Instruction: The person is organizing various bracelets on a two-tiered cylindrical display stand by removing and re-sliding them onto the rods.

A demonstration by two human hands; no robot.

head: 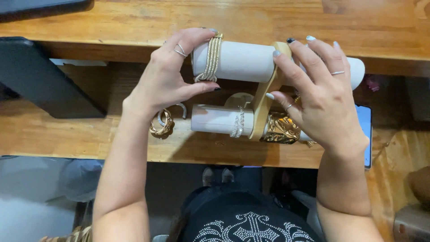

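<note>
Your left hand (pixel 168 76) pinches gold bracelet (pixel 211 58) at upper roll's (pixel 242 60) left end; right hand (pixel 320 96), fingers spread, rests on wooden stand (pixel 264 101) near counter's (pixel 53 130) front edge.

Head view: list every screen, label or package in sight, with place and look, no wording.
Phone: flat on the wooden table, right of the right hand; slim rectangle, pale blue lit screen.
Dark panel: left side, slanted, black and blank, possibly a screen.
No labels or packages visible.
</note>
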